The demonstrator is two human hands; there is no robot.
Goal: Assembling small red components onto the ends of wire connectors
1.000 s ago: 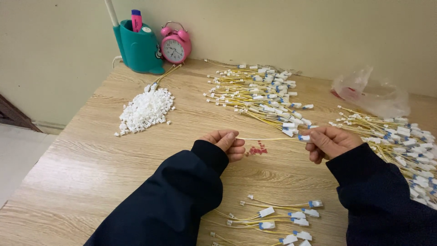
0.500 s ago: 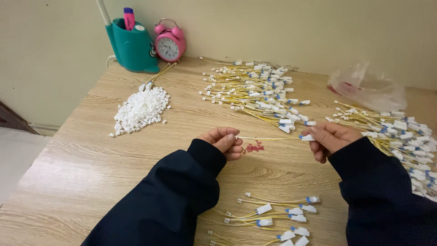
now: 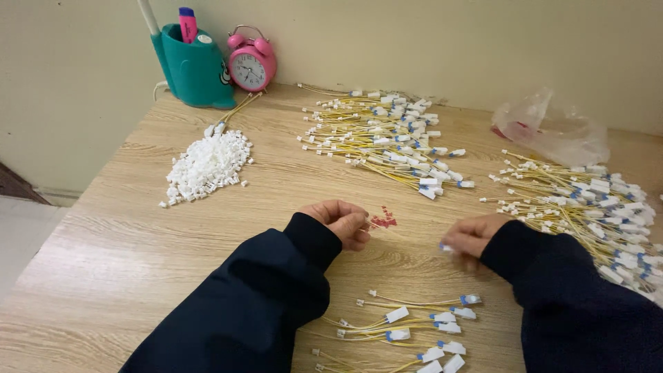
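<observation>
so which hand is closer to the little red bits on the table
Left. The left hand sits right beside the red bits, fingertips almost touching them; the right hand is farther off, to their right.

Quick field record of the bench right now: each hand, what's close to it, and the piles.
left hand: closed, fingertips by small red parts
right hand: pinching a white connector end
wire between hands: too thin to confirm
near pile: tagged yellow wires, at the near edge
far piles: wire bundle centre, wire heap on the right
white connector heap: left
back: teal holder, pink clock, plastic bag
surface: wooden table
</observation>
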